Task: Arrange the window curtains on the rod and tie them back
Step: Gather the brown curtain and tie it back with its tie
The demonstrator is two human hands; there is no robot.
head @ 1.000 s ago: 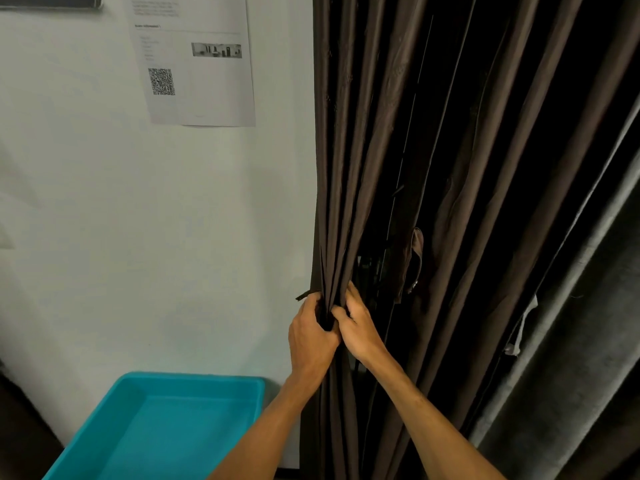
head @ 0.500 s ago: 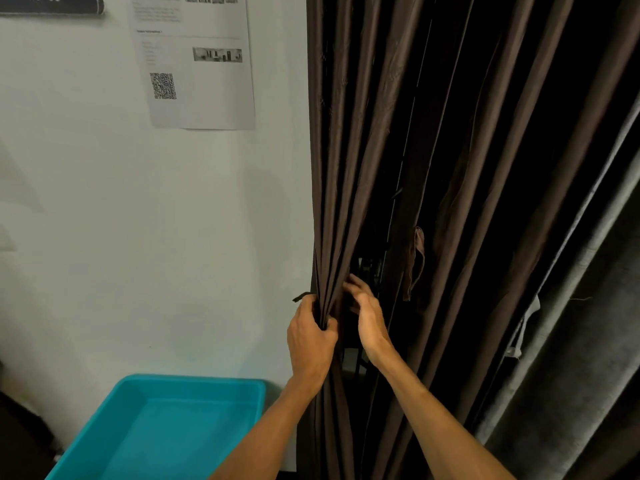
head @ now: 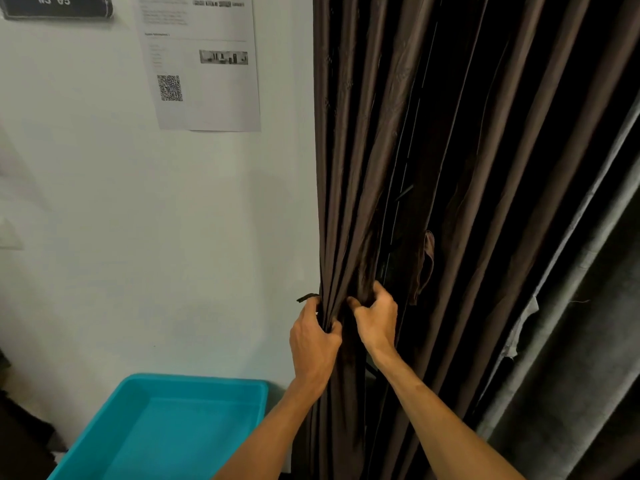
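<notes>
- Turquoise plastic tub [head: 166, 427] at 7 o'clock, nearest the camera and cut off by the lower edge. What it stands on is not in view.
- Left hand [head: 313, 337] at 6 o'clock, fingers curled tight round a gathered bunch of pleats.
- Right hand [head: 375, 320] at 5 o'clock, just beside the left but not touching it. Its fingers hook into the next folds, so both hands are clamped on the same cloth.
- Brown curtain [head: 363, 168] hangs from 12 o'clock down past the hands to the lower edge and spreads toward 3 o'clock. It looks like thin, soft, faintly glossy cloth, likely light and prone to slipping. I judge the best hold is round the whole bunch at hand height, squeezed rather than pinched.
- A short dark strap end [head: 306, 298] pokes out at the bundle's left edge, just above the left hand. It may be the tie-back; where it is anchored is hidden.
- A small fabric loop [head: 427, 261] hangs among the dark folds at 4 o'clock; its purpose is unclear.
- Grey curtain [head: 571, 358] at 4 o'clock looks thicker, with a pale tag [head: 523, 327] on its edge.
- On the white wall [head: 138, 237], a printed sheet with a QR code [head: 204, 64] at 11 o'clock and a dark "WS 05" sign [head: 55, 5] at 10 o'clock.
- The rod and the window are out of view.
</notes>
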